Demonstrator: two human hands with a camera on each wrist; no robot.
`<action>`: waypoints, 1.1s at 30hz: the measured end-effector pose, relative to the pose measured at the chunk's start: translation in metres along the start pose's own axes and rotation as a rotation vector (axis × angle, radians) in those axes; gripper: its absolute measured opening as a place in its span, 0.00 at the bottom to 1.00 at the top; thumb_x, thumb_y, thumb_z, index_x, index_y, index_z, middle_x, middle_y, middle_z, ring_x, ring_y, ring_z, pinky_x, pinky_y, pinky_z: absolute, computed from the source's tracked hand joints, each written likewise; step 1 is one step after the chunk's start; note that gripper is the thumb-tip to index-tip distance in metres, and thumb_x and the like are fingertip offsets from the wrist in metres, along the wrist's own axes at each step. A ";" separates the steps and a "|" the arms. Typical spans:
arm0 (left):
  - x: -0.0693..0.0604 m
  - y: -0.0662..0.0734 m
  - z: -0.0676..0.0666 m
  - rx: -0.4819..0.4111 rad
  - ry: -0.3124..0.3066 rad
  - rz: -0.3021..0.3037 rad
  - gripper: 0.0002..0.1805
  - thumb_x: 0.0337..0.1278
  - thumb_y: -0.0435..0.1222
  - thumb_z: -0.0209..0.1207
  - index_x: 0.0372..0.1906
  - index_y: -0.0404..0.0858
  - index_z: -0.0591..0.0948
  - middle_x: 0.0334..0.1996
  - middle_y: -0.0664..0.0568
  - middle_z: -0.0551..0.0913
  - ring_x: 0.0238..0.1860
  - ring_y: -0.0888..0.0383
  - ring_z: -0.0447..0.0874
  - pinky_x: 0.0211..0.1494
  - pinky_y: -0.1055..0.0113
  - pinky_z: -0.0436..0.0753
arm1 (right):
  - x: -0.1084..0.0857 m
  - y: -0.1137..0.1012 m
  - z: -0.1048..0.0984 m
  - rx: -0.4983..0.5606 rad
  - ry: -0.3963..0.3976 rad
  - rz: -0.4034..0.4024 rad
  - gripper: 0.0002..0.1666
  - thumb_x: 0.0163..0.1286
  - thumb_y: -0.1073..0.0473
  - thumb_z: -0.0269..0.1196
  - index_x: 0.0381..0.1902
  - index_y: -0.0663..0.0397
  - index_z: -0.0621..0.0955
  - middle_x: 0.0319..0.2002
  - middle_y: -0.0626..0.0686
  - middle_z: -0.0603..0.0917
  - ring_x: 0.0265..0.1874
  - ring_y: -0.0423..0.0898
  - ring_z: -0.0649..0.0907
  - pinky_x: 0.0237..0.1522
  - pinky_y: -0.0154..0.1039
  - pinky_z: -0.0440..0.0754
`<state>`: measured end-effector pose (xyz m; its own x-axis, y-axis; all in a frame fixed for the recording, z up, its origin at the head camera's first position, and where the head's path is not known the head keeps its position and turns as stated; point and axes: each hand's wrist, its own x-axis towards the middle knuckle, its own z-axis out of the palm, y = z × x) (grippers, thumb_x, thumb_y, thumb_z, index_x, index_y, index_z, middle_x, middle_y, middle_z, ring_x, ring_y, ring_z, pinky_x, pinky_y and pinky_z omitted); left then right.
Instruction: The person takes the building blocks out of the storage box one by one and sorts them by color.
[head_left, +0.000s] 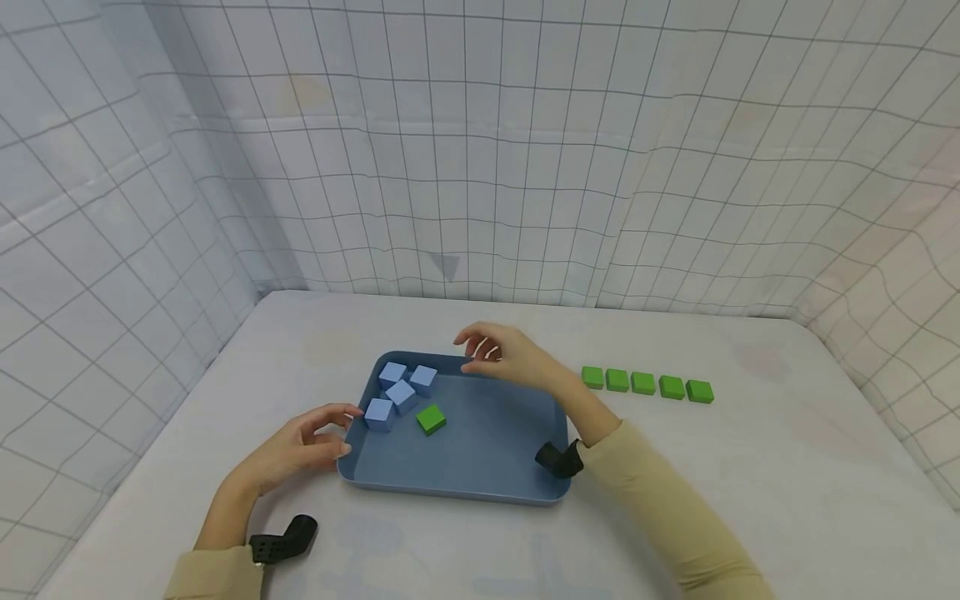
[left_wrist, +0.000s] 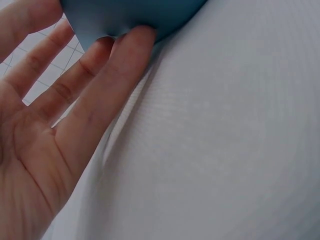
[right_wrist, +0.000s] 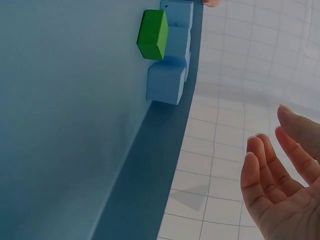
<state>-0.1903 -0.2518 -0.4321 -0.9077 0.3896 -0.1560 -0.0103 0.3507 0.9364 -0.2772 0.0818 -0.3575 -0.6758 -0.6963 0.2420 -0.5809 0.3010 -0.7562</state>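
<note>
A shallow blue tray [head_left: 480, 454] lies on the white table. My left hand [head_left: 303, 446] rests its fingertips against the outside of the tray's left wall; the left wrist view shows the fingers [left_wrist: 95, 100] touching that wall. Over the tray's back edge hovers my right hand [head_left: 506, 354], fingers loosely bent, holding nothing. Inside the tray, several light-blue blocks [head_left: 379, 414] are grouped at the left, and one green block [head_left: 431, 419] sits just right of them. The right wrist view shows the same green block [right_wrist: 151, 35] beside the blue blocks [right_wrist: 165, 82].
To the right of the tray, several green blocks [head_left: 642, 383] stand in a row on the table [head_left: 750, 492]. White grid-patterned sheets [head_left: 487, 167] hang behind and at both sides. A black camera mount [head_left: 285, 540] is on each wrist.
</note>
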 end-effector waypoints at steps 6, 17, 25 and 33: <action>0.000 0.000 0.001 0.005 0.006 -0.003 0.28 0.56 0.36 0.57 0.62 0.37 0.65 0.55 0.36 0.64 0.43 0.55 0.76 0.41 0.62 0.79 | 0.006 0.002 0.014 -0.033 -0.075 -0.002 0.21 0.59 0.64 0.64 0.51 0.63 0.74 0.39 0.59 0.78 0.34 0.43 0.77 0.37 0.31 0.76; -0.001 0.001 -0.001 -0.002 -0.005 -0.003 0.28 0.57 0.36 0.57 0.62 0.37 0.64 0.55 0.37 0.64 0.45 0.57 0.75 0.42 0.63 0.78 | 0.011 0.013 0.038 -0.063 -0.198 -0.033 0.21 0.61 0.64 0.62 0.52 0.62 0.74 0.43 0.59 0.77 0.37 0.44 0.77 0.39 0.30 0.75; 0.000 0.001 -0.001 0.013 -0.001 0.002 0.27 0.58 0.36 0.56 0.62 0.38 0.65 0.56 0.37 0.64 0.48 0.55 0.72 0.42 0.62 0.78 | 0.010 0.023 0.050 -0.081 -0.242 0.009 0.20 0.61 0.66 0.62 0.52 0.61 0.74 0.41 0.57 0.77 0.38 0.46 0.77 0.40 0.29 0.74; 0.001 0.000 0.000 0.005 -0.006 0.004 0.27 0.57 0.36 0.57 0.62 0.37 0.65 0.55 0.37 0.64 0.44 0.58 0.75 0.41 0.62 0.79 | 0.010 0.032 0.055 -0.086 -0.266 0.062 0.22 0.59 0.65 0.63 0.52 0.61 0.75 0.38 0.54 0.76 0.33 0.41 0.75 0.37 0.28 0.73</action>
<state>-0.1909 -0.2514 -0.4318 -0.9053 0.3958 -0.1543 -0.0051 0.3532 0.9355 -0.2769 0.0485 -0.4129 -0.5752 -0.8178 0.0208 -0.5866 0.3946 -0.7072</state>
